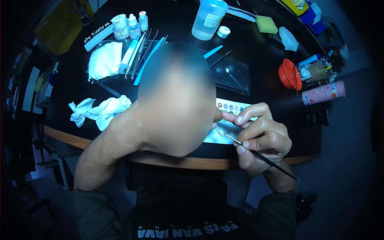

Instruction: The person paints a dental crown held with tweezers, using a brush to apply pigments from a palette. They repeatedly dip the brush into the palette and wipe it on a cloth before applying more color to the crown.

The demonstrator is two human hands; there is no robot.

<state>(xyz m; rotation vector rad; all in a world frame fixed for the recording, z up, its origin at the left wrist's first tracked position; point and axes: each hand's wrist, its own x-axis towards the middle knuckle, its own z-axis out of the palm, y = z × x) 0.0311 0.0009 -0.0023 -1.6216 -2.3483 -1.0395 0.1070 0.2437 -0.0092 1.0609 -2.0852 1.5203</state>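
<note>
My right hand (264,138) pinches a thin dark brush (266,159), its pale tip pointing up and left. Near that tip is a small whitish piece (221,133), beside the fingertips of my left hand (217,116). A blurred oval hides most of my left hand; its visible fingertips are closed around something too small to tell. Under both hands lies a white palette card (224,138) with rows of coloured round spots.
Around the back stand small bottles (134,27), a large clear bottle (209,22) and slim tools (150,52). White cloths (105,62) lie left. A dark tile (232,76), a red bowl (289,74) and a pink flask (324,93) are right of centre.
</note>
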